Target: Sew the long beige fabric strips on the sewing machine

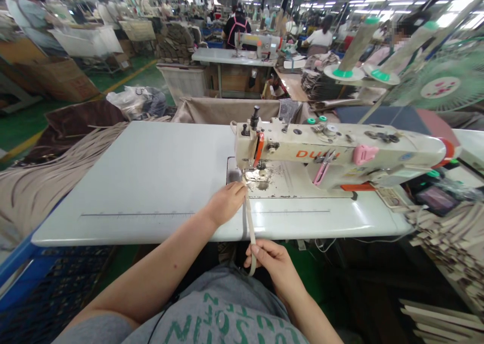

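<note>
A narrow beige strap (pixel 250 223) runs from the needle area of a cream sewing machine (pixel 333 155) down over the front edge of the white table (pixel 151 178). My left hand (pixel 226 203) rests on the table just before the presser foot, its fingers curled and pressing the strap's upper end. Below the table edge, my right hand (pixel 272 263) pinches the strap's lower part between thumb and fingers. The strap's tail hangs toward my lap.
Stacks of beige strips (pixel 449 238) lie at the right of the table, and brown fabric (pixel 45 178) is heaped at the left. Thread cones (pixel 357 47) and a fan (pixel 442 84) stand behind the machine. Other people work at machines farther back.
</note>
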A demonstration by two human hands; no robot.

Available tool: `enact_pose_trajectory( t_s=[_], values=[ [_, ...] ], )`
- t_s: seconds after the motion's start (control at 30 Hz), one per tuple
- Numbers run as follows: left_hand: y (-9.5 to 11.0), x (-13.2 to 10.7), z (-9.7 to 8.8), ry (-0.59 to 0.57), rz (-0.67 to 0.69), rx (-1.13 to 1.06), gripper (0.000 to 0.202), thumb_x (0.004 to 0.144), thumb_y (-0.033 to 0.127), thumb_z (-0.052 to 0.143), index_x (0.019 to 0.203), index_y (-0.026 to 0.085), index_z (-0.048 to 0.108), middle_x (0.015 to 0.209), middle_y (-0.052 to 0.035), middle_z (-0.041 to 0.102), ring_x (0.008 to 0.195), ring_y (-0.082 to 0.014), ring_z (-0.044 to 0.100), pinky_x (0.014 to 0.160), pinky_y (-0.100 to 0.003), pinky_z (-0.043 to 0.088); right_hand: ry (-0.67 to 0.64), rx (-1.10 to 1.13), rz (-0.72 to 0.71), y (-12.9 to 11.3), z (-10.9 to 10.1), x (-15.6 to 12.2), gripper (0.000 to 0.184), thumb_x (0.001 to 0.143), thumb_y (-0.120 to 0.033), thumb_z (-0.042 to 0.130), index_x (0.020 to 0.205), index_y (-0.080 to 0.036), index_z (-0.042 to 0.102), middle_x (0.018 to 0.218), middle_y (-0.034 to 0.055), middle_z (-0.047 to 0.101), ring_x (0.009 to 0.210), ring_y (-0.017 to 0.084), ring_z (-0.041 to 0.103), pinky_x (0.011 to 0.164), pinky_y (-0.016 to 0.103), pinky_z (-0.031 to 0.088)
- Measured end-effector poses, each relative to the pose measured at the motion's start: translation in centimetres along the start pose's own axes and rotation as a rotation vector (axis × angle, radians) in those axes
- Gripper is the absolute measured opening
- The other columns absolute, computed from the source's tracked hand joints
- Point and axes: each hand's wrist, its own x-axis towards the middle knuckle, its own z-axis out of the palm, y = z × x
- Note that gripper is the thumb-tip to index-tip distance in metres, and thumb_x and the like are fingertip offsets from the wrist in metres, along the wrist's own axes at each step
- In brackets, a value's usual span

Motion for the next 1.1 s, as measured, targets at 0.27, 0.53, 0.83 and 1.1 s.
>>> enact_pose_trajectory(
  t_s=[0.27,0.53,0.83,1.1],
  values=[
    [0.1,0.0,0.1,0.002,-0.002,0.010,0.018,0.102,0.017,0.044,0.113,0.016,0.058,0.117,-0.0110,0.065,0.121,-0.0245,0.060,0.107,-0.040,0.052,0.072,-0.249,-0.128,0.7,-0.2,0.7,0.041,0.083,-0.058,0.076,0.087,-0.018,0.070,0.064,-0.0004,0.069,0.057,0.013,0.057,0.060,0.026,0.046],
    [0.1,0.1,0.2,-0.030,0.007,0.051,0.018,0.104,0.020,0.043,0.111,0.016,0.059,0.115,-0.0100,0.064,0.121,-0.0246,0.058,0.106,-0.040,0.051,0.083,-0.212,-0.005,0.8,0.1,0.5,0.045,0.078,-0.063,0.074,0.083,-0.020,0.062,0.055,-0.0062,0.060,0.044,0.013,0.059,0.045,0.023,0.046],
    [0.0,0.1,0.3,-0.053,0.016,0.077,0.018,0.103,0.020,0.043,0.110,0.018,0.060,0.116,-0.0089,0.064,0.121,-0.0243,0.059,0.107,-0.041,0.051,0.160,-0.616,-0.120,-0.4,-0.3,-0.1,0.019,0.091,-0.041,0.061,0.096,-0.022,0.060,0.058,-0.0059,0.059,0.054,0.018,0.063,0.058,0.027,0.049],
    [0.1,0.1,0.3,-0.010,0.004,0.058,0.018,0.103,0.019,0.043,0.111,0.017,0.059,0.115,-0.0090,0.065,0.121,-0.0243,0.059,0.108,-0.040,0.050,0.276,-1.057,-0.267,-1.0,-0.4,-0.2,0.026,0.095,-0.028,0.047,0.107,-0.022,0.069,0.101,0.0110,0.078,0.090,0.029,0.073,0.080,0.036,0.052]
  ],
)
